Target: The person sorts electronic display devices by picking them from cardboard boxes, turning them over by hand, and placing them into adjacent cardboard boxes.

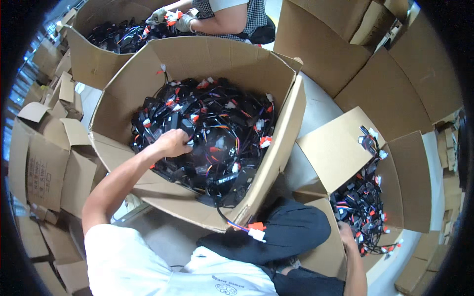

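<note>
A large cardboard box (197,52) in front of me holds a tangled heap of black wire harnesses (197,106) with small black modules and white and red connectors. My left hand (174,143) is over the left part of this heap, its fingers curled; what they hold, if anything, is hidden. At lower right, my right hand (347,234) reaches past the near flap of a smaller open carton (395,182). Similar harnesses (358,207) fill that carton. The fingers of this hand are mostly hidden beside them. One connector end (256,231) hangs over the big box's near edge.
Beyond the big box, a person with gloved hands (185,23) handles connectors over another harness-filled box (101,61). Opened cartons (44,167) crowd the left side. Tall cardboard panels (395,89) stand at the upper right. My bent knee (306,224) lies between the two near boxes.
</note>
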